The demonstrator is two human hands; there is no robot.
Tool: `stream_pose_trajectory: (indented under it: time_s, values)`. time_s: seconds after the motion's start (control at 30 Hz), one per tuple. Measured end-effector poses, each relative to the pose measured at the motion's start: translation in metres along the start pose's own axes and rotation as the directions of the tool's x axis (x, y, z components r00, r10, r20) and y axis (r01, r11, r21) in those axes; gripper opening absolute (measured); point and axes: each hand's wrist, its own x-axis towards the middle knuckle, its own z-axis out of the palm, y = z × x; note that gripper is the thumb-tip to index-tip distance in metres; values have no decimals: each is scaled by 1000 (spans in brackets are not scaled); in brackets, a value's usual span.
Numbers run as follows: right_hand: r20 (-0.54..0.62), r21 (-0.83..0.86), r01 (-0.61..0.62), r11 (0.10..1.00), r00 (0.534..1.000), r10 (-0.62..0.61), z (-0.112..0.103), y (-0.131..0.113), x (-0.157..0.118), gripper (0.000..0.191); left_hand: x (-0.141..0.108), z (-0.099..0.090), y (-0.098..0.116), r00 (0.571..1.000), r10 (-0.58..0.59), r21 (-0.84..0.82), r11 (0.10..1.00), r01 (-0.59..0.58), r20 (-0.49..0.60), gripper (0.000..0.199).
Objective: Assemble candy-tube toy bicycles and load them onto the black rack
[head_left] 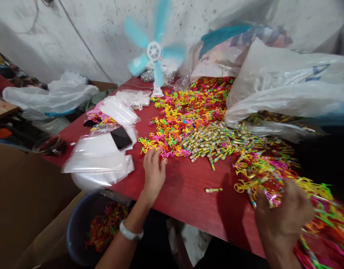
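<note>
Here we look down on a dark red tabletop [188, 186], going from left to right. Far left of our fingers lies a loose stack of clear plastic bags [96, 157] with a black smartphone [121, 138] resting on top. Below the table edge, near our left wrist, stands a dark blue plastic tub [79, 228] holding bright plastic pieces. Our left hand [154, 170] lies palm down, fingers spread narrowly and gripping nothing, their tips touching the near edge of a heap of neon plastic toy pieces [185, 112] in pink, yellow, orange and green. Beyond that heap spins a small white desk fan with pale blue blades [154, 52]. Between our two hands lies one small wrapped candy stick [213, 190], alone on the bare wood, with a pile of the same sticks [213, 142] just beyond it. Our right hand [284, 213] is curled closed around a bunch of neon pieces and crinkly wrappers [268, 188]. Behind its fingers slump large translucent plastic sacks [286, 86].
</note>
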Motion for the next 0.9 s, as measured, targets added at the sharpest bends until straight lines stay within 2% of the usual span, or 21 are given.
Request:
stream_pose_trajectory:
  time_s: [0.07, 0.13, 0.2, 0.3, 0.37, 0.4, 0.5, 0.57, 0.63, 0.7, 0.8, 0.9]
  values:
    - [95, 53, 115, 992, 988, -120, 16, -5, -10, 38, 20, 3, -11, 1000, -7, 91, 996, 7, 0, 40]
    - [232, 130, 152, 980, 956, -179, 36, -19, -29, 31, 29, 7, -19, 997, -39, 105, 994, 32, 64, 38]
    - [311, 153, 96, 983, 940, -141, 51, -34, -46, 31, 25, 9, -23, 992, -37, 72, 997, 28, 123, 33]
    - [320, 164, -4, 986, 946, -49, 59, -48, -57, 33, 5, 7, -23, 986, 8, -12, 1000, -7, 166, 29]
    - [344, 219, -83, 972, 939, 3, 57, -53, -53, 33, -7, 3, -19, 987, -28, -154, 987, 53, 159, 25]
    - [362, 253, -129, 959, 932, 30, 56, -55, -51, 33, -9, 1, -16, 986, -85, -246, 962, 119, 143, 23]
    - [407, 337, -256, 906, 907, 105, 53, -64, -45, 30, -4, -7, -6, 947, -305, -504, 806, 311, 97, 19]
    - [422, 380, -314, 870, 896, 139, 53, -71, -44, 28, 5, -13, 0, 925, -376, -617, 716, 326, 53, 19]
    - [432, 426, -360, 830, 887, 164, 54, -80, -45, 27, 13, -21, 5, 917, -399, -697, 653, 296, 16, 21]
    - [442, 472, -414, 779, 875, 198, 56, -90, -46, 28, 17, -26, 8, 898, -439, -767, 571, 294, 18, 24]
    - [515, 551, -532, 643, 823, 241, 54, -108, -44, 29, 13, -27, 13, 841, -521, -848, 373, 377, 145, 29]
    - [618, 600, -654, 461, 745, 253, 50, -129, -39, 29, -4, -20, 22, 752, -542, -832, 161, 531, 375, 35]
